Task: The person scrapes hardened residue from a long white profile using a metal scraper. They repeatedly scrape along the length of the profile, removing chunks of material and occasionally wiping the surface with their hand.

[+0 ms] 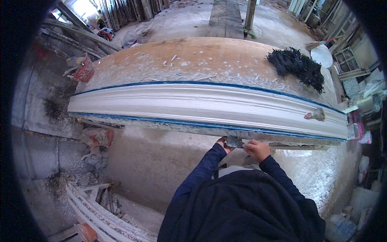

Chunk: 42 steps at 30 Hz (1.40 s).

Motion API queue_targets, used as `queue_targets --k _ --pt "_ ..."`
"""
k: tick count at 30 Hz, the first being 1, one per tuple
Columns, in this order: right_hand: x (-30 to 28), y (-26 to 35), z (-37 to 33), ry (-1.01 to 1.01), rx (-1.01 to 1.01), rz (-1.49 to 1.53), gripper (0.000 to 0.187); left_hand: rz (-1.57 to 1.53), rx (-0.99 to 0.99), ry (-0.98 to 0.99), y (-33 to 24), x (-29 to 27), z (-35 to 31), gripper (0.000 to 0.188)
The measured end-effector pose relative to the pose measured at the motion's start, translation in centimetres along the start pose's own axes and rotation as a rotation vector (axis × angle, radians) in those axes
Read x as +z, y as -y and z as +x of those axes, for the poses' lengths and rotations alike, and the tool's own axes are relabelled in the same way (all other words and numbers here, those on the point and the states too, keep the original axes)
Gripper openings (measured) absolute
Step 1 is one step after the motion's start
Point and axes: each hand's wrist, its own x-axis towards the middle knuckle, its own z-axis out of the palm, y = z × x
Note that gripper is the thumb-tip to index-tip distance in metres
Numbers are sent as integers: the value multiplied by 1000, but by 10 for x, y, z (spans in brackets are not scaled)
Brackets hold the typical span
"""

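Close to my body, just below the front edge of the workbench, both my hands meet at a small flat grey scraper blade [234,142]. My right hand [258,150] pinches its right end between thumb and fingers. The fingers of my left hand [224,145] are curled at its left side, partly hidden behind it. In front of me lies a long white moulding [193,99] with ridges along its length and blue strips along both long edges. On its right part rests a short brush [317,115] with pale bristles and a reddish end.
Behind the moulding the tan tabletop [225,52] carries white crumbs. A bundle of black fibres [296,67] lies at its right, and a red container [84,69] stands at the left end. A white slatted frame [98,213] is at the lower left. Bags and clutter line the right.
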Motion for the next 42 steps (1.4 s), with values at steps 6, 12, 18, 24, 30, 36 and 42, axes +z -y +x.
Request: queue_targets --k 6,12,18,24,30,36,42 --pt "-32 -8 -27 37 164 30 15 -42 -94 117 -5 -3 -8 40" --pt "-26 -43 -44 -71 351 67 15 44 21 54 1 13 -20 41" --pt "12 -21 -1 -60 207 105 12 87 76 4 -2 14 -25 37" --pt "14 -12 -4 -78 54 130 10 59 97 -85 -8 12 -26 34" --pt "-3 9 -16 -7 -58 78 12 161 86 254 -17 -52 16 39" --pt "-28 -30 -45 -129 320 33 13 -43 27 88 1 10 -25 42" --pt "4 -48 -23 -131 347 111 15 3 68 102 0 11 -28 39"
